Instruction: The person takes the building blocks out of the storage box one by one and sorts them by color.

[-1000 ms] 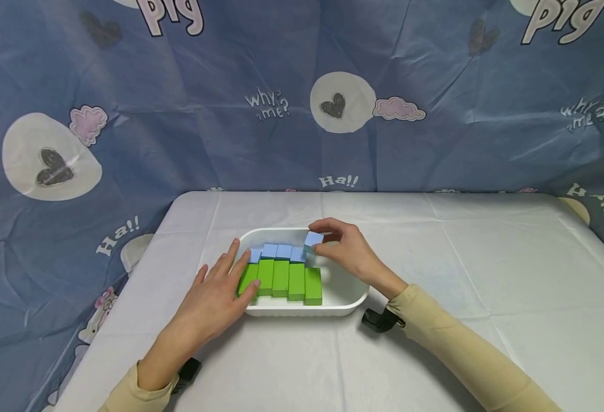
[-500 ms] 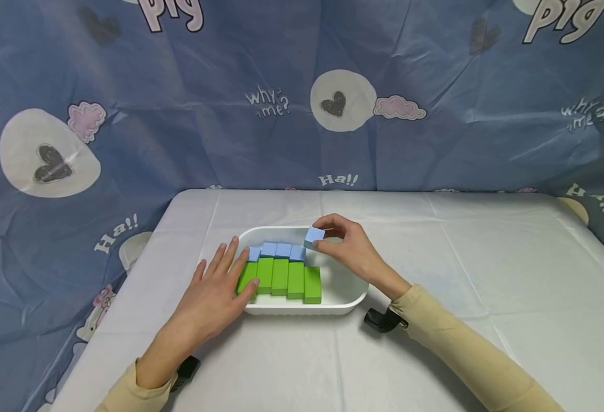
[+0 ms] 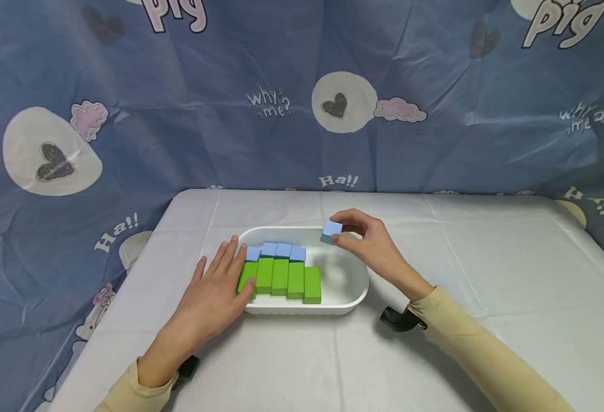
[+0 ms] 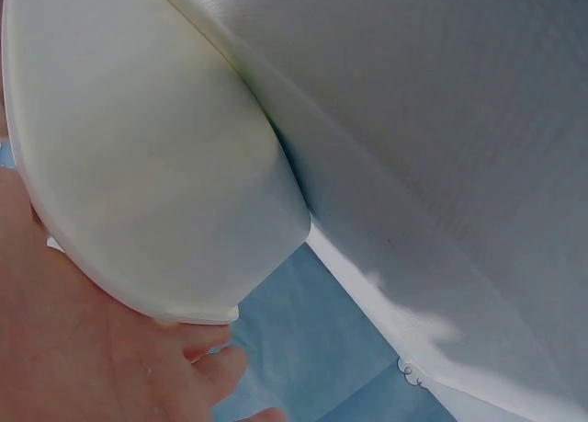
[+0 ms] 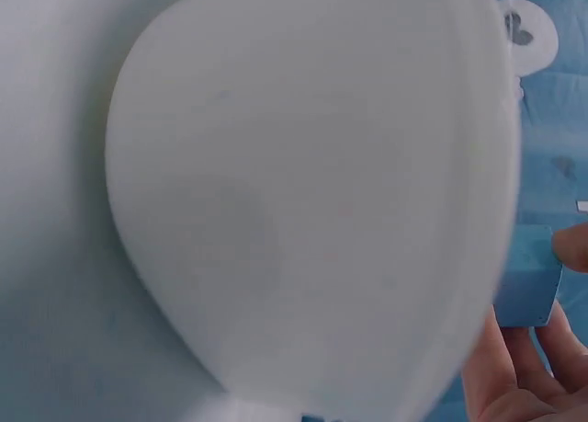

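Observation:
A white tray [image 3: 302, 309] with rounded ends holds a row of several blue blocks [image 3: 283, 250] at the back and several longer green blocks [image 3: 279, 277] in front of them. My right hand [image 3: 371, 240] pinches a single blue block [image 3: 331, 229] between thumb and fingers, above the tray's back rim. In the right wrist view that same blue block [image 5: 530, 277] shows beside the tray's outer wall. My left hand [image 3: 214, 292] lies with fingers spread over the tray's left end, touching or just above the leftmost green block. Its fingers partly hide that end of both rows.
The tray stands on a table with a white cloth [image 3: 467, 252]. Behind the table hangs a blue printed sheet [image 3: 219, 137]. Black wrist straps [image 3: 402, 319] sit at the sleeve ends. The tray's right part shows bare floor.
My right hand has lifted the blue block up and to the right, away from the blue row. The left hand stays nearly where it was.

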The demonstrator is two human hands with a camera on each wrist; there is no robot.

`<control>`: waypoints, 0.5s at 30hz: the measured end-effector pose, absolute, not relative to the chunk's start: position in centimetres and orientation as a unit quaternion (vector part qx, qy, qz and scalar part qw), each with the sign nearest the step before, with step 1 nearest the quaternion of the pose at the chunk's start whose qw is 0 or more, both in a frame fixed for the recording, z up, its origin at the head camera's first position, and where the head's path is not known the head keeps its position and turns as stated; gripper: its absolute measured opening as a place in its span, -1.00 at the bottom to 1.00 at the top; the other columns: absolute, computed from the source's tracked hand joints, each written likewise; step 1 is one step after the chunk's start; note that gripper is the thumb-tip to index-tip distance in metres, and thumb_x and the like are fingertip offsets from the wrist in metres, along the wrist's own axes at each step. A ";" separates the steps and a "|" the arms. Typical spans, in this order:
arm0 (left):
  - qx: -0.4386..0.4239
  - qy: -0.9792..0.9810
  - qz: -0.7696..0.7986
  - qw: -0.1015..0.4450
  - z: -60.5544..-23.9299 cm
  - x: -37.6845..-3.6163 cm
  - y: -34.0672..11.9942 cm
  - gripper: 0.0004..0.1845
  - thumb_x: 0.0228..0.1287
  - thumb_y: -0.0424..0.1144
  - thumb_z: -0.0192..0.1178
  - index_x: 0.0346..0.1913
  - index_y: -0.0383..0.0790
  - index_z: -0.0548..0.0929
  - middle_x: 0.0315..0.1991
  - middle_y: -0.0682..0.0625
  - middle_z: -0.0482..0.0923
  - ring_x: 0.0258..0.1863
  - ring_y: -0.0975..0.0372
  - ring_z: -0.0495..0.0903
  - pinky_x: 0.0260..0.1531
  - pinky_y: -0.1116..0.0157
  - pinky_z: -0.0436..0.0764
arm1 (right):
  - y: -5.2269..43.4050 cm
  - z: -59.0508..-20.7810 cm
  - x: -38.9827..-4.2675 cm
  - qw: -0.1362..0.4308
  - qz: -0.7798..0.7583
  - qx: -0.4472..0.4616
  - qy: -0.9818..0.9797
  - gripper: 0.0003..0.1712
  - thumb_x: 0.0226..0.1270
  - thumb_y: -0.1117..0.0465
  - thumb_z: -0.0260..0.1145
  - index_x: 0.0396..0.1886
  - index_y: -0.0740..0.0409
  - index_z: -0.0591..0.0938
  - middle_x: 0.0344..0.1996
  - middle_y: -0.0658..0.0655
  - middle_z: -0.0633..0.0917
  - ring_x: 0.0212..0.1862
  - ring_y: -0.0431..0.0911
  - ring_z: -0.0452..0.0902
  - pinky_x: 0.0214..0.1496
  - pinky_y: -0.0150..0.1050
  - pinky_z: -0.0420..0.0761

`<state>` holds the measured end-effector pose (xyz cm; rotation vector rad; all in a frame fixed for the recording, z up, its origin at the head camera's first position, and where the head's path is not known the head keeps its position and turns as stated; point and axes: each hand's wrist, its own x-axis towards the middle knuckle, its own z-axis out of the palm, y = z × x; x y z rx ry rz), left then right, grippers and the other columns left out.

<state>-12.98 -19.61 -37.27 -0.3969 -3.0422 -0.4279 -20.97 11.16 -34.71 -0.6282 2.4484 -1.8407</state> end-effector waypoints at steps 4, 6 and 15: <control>-0.132 -0.981 -0.140 0.025 -37.3 -12.9 -19.6 -0.28 0.52 0.05 -0.15 0.55 -0.30 0.04 0.58 -0.17 -0.19 0.54 0.01 -0.19 0.40 -0.15 -0.14 | 12.1 -34.6 -21.1 0.005 -0.588 -0.202 0.783 -0.64 0.28 0.27 0.38 0.08 0.10 0.63 0.05 0.05 0.63 0.08 -0.07 0.58 0.04 -0.14 0.59; -0.133 -0.981 -0.140 0.025 -37.3 -13.0 -19.6 -0.29 0.52 0.03 -0.16 0.55 -0.30 0.05 0.57 -0.17 -0.19 0.54 0.01 -0.19 0.41 -0.12 -0.12 | 12.6 -34.6 -21.2 0.004 -0.588 -0.199 0.784 -0.64 0.28 0.26 0.38 0.08 0.08 0.62 0.05 0.05 0.63 0.09 -0.07 0.58 0.05 -0.15 0.60; -0.131 -0.981 -0.141 0.024 -37.2 -12.9 -19.6 -0.30 0.53 0.03 -0.17 0.55 -0.29 0.05 0.57 -0.16 -0.18 0.54 0.01 -0.20 0.41 -0.12 -0.14 | 14.9 -34.7 -21.6 -0.008 -0.590 -0.177 0.788 -0.65 0.28 0.21 0.40 0.06 0.07 0.63 0.01 0.06 0.66 0.10 -0.08 0.57 0.07 -0.18 0.58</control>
